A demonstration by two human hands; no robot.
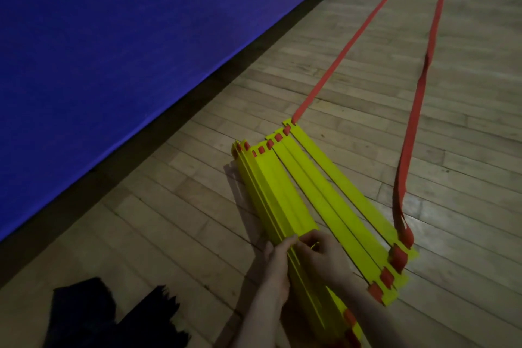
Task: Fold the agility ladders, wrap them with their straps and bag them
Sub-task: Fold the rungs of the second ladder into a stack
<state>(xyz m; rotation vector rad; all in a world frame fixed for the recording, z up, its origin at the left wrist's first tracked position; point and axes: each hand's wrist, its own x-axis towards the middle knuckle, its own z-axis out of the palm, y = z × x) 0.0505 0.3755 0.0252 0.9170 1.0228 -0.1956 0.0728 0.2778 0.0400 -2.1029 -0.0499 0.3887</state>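
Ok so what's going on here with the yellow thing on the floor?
A person is gathering up an agility ladder on a wooden floor. Both hands hold the stacked yellow rungs: the left hand against the side of the stack, the right hand curled over its top. A few rungs still lie fanned out to the right. Two red straps trail away across the floor, not yet wrapped. A dark bundle, possibly the bag, lies beside a blue wall pad.

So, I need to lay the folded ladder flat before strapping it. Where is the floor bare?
Bare floor lies between the blue mat and the yellow rungs. Crowded: red straps right, dark cloth lower left.
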